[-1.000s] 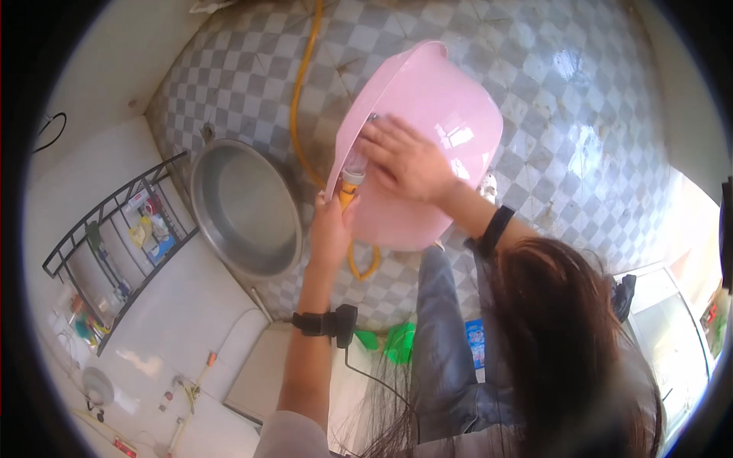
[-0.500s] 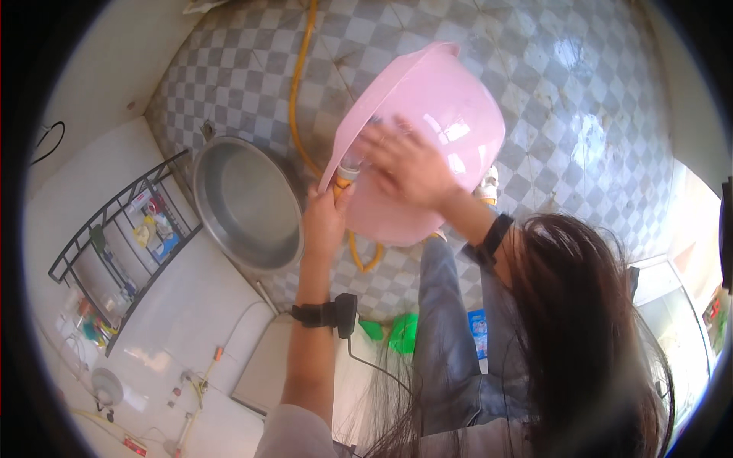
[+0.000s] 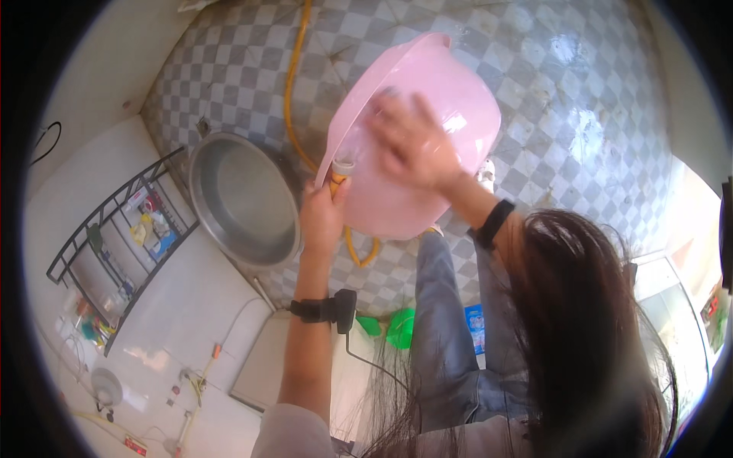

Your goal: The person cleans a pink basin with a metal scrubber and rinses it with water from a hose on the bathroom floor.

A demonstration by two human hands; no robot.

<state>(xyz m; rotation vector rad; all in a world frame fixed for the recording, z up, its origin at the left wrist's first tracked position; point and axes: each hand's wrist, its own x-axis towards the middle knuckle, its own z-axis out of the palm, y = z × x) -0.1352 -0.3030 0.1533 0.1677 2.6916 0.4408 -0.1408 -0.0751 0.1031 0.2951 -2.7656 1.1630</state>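
In the head view, we locate the pink tub above the checkered floor, tilted, its rim facing left. Our left hand is closed around the end of the orange hose at the tub's lower-left rim; we cannot tell whether its hidden fingers also clasp that rim. Our right hand is spread, grasping nothing, and overlies the tub's wall; blur conceals any contact. The metal basin sits left of the tub, apart from both hands.
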